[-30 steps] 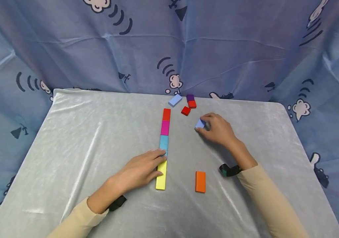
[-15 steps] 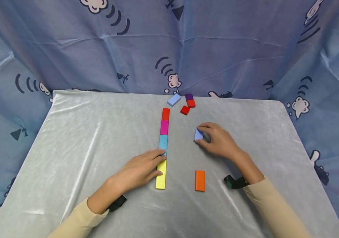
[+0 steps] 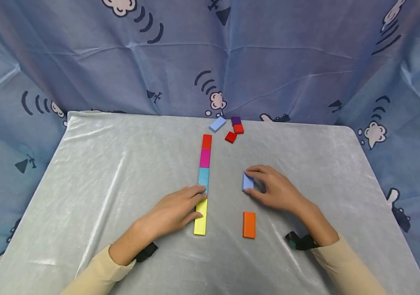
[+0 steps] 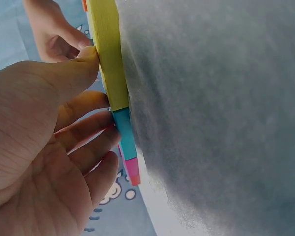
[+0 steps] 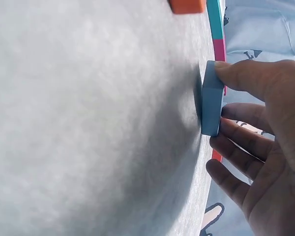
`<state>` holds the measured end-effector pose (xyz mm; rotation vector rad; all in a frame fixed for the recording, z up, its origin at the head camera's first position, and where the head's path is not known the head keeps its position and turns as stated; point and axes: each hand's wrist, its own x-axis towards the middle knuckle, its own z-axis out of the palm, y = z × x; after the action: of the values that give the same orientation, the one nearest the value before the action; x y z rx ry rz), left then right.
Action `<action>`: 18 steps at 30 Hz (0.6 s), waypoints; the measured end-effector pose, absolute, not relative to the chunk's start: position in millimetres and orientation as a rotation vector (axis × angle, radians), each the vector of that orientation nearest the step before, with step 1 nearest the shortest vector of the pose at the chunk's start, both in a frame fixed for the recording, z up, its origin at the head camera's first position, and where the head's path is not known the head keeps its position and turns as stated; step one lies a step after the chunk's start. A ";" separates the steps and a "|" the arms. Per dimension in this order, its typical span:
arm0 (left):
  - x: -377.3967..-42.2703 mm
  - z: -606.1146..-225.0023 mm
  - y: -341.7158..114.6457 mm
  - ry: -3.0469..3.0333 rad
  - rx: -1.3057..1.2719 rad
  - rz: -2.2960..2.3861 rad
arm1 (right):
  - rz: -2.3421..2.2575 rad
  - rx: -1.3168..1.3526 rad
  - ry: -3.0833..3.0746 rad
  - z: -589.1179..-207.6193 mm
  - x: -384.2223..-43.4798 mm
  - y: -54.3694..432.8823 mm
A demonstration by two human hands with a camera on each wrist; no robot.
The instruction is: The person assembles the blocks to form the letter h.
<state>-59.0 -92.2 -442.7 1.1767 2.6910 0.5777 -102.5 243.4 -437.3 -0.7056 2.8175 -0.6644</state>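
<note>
My right hand (image 3: 278,190) pinches a light blue block (image 3: 248,182) between thumb and fingers, above or on the silver-grey cloth right of a row of blocks. The right wrist view shows the thumb on one end of that block (image 5: 212,101) and fingers toward the other. My left hand (image 3: 171,211) rests against the row with relaxed fingers. Its thumb touches the yellow block (image 3: 200,221), and fingers lie over the cyan block (image 3: 203,177), partly covering it. Beyond the cyan come a magenta block (image 3: 205,158) and a red block (image 3: 207,142).
An orange block (image 3: 248,225) lies in front of the right hand. Toward the back edge sit another light blue block (image 3: 217,124), a purple block (image 3: 236,120) and two small red blocks, one (image 3: 230,137) set apart. A patterned blue curtain (image 3: 287,61) surrounds the table.
My right hand has brought the light blue block toward the front, level with the cyan block, turning it straighter along the row's direction. The left hand has stayed in place.
</note>
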 end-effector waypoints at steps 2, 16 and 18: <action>-58.6 -442.7 -92.0 2.693 1.184 0.580 | -0.674 -0.720 2.815 -437.7 -98.2 243.8; -60.0 -443.3 -92.5 2.693 1.189 0.579 | -0.767 -0.737 2.757 -434.9 -74.9 245.8; -59.9 -443.2 -92.5 2.689 1.182 0.581 | -0.782 -0.733 2.748 -436.3 -71.7 246.6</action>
<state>-59.9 -92.5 -443.2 1.1823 2.6892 0.5814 -71.7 246.6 -436.3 -0.7332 2.7475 -0.7821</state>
